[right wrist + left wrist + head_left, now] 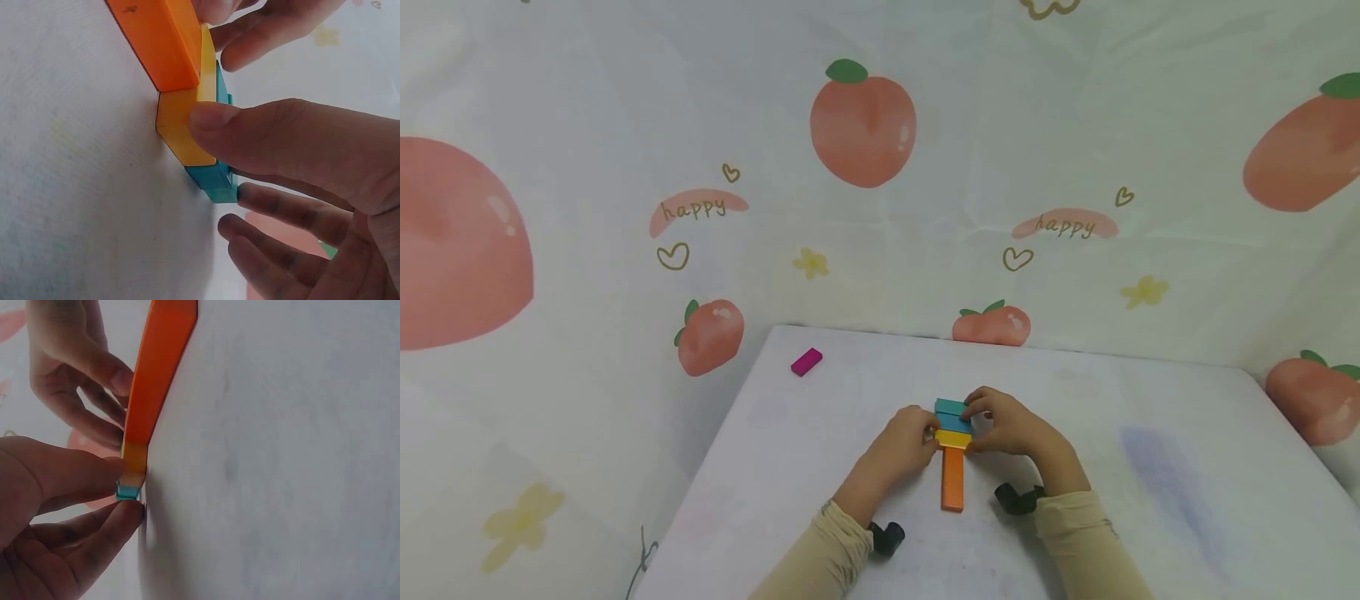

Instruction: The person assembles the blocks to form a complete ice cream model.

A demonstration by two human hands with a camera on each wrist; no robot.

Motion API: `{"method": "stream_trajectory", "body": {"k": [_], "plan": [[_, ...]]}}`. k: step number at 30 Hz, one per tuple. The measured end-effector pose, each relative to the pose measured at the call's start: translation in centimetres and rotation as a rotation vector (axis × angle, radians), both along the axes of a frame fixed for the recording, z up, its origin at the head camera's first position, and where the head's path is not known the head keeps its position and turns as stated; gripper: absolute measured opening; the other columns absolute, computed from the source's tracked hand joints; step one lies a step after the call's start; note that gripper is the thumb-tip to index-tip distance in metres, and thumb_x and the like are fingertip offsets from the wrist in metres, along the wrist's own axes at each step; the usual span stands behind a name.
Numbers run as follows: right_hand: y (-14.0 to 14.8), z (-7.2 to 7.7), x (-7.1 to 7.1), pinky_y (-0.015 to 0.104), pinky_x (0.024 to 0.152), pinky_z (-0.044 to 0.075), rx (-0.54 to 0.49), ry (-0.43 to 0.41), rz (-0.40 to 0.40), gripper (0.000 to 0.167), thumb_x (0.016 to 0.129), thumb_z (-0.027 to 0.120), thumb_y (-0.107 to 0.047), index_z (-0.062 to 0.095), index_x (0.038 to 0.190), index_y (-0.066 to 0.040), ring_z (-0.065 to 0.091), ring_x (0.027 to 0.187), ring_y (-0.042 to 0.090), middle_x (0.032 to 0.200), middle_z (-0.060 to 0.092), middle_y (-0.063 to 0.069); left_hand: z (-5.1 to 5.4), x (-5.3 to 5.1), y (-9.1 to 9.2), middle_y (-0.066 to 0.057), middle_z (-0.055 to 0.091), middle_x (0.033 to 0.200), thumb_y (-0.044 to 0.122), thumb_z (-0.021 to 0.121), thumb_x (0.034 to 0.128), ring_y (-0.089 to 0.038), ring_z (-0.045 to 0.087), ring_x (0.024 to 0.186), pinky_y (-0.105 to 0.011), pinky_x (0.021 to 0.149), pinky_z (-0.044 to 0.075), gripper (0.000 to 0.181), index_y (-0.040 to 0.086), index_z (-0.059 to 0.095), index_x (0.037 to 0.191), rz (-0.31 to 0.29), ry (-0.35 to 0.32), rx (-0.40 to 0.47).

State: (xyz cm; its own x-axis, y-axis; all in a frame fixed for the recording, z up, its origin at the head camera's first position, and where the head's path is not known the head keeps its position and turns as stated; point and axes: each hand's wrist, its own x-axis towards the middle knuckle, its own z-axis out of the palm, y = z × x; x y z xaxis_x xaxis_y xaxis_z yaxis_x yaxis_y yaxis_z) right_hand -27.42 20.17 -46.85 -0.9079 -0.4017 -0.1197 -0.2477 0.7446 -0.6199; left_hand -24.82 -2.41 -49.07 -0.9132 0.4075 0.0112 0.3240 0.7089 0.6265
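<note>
An orange block lies lengthwise on the table. Across its far end sit a yellow block, a blue block and a teal block, side by side and touching. At their left ends is my left hand, its thumb by the yellow block and its fingers by the teal one. My right hand holds the right ends. In the right wrist view its thumb presses the yellow block, while a fingertip meets the teal block.
A magenta block lies near the table's far left corner. The white table meets a fruit-print cloth behind it. Black wrist-worn pieces, one by the left wrist and one by the right, hang above the tabletop.
</note>
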Motion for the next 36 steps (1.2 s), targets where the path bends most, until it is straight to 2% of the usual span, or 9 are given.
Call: {"method": "stream_trajectory", "body": {"k": [4,7,13,18,21,25,30,36], "plan": [[-0.2,0.0,0.1,0.056,0.109,0.054,0.015,-0.011,-0.014,0.036,0.078,0.095,-0.018,0.08,0.111,-0.013,0.06,0.125,0.032,0.136,0.064,0.009,0.0,-0.1,-0.8,-0.006,0.069,0.108,0.013,0.074,0.0992,-0.014,0.062,0.095,-0.03,0.088,0.059,0.024,0.003,0.075,0.121,0.042,-0.005,0.006],[-0.3,0.1,0.1,0.056,0.109,0.054,0.023,-0.026,-0.03,0.036,0.078,0.095,-0.02,0.08,0.111,-0.015,0.059,0.126,0.032,0.137,0.064,0.009,0.0,-0.2,-1.5,-0.006,0.069,0.11,0.015,0.073,0.0998,-0.016,0.065,0.099,-0.034,0.092,0.061,0.025,0.004,0.074,0.122,0.064,0.011,0.001],[-0.4,0.0,0.1,0.055,0.11,0.054,0.032,-0.043,-0.037,0.035,0.079,0.095,-0.021,0.081,0.111,-0.016,0.058,0.128,0.031,0.137,0.064,0.007,0.4,-0.7,-3.7,-0.007,0.071,0.112,0.018,0.072,0.1007,-0.022,0.068,0.107,-0.041,0.098,0.06,0.024,0.005,0.075,0.12,0.115,0.105,-0.03],[-0.4,0.1,0.1,0.054,0.109,0.054,0.032,-0.016,-0.011,0.034,0.079,0.095,-0.02,0.081,0.11,-0.014,0.059,0.124,0.029,0.133,0.065,0.007,0.7,-2.3,-6.5,-0.01,0.072,0.109,0.016,0.074,0.098,-0.026,0.07,0.106,-0.043,0.096,0.06,0.023,0.003,0.076,0.116,0.147,0.209,-0.078],[-0.3,0.2,0.1,0.054,0.108,0.054,0.027,-0.006,0.0,0.034,0.079,0.094,-0.018,0.082,0.109,-0.013,0.06,0.122,0.029,0.131,0.066,0.007,0.8,-3.5,-8.3,-0.012,0.072,0.107,0.015,0.075,0.0971,-0.029,0.07,0.107,-0.044,0.098,0.059,0.022,0.0,0.077,0.114,0.168,0.244,-0.109],[-0.2,0.2,0.2,0.054,0.109,0.054,0.02,-0.009,-0.003,0.034,0.079,0.094,-0.018,0.081,0.11,-0.013,0.06,0.122,0.029,0.131,0.065,0.007,1.4,-4.8,-10.6,-0.015,0.072,0.109,0.012,0.075,0.0967,-0.032,0.069,0.108,-0.046,0.1,0.057,0.023,-0.002,0.075,0.114,0.214,0.232,-0.101],[-0.2,0.1,0.2,0.053,0.108,0.055,0.032,-0.016,-0.014,0.035,0.079,0.095,-0.019,0.082,0.11,-0.013,0.06,0.122,0.028,0.132,0.066,0.006,2.2,-5.7,-12.8,-0.018,0.072,0.116,0.012,0.073,0.0977,-0.035,0.069,0.109,-0.049,0.102,0.057,0.025,-0.004,0.073,0.117,0.241,0.196,-0.085],[-0.4,0.1,0.2,0.053,0.11,0.054,0.052,-0.007,-0.014,0.035,0.078,0.095,-0.019,0.082,0.111,-0.013,0.059,0.125,0.029,0.133,0.066,0.007,2.9,-7.1,-15.0,-0.022,0.072,0.113,0.01,0.073,0.0967,-0.036,0.067,0.107,-0.051,0.099,0.056,0.027,-0.007,0.073,0.117,0.262,0.247,-0.14]]}}
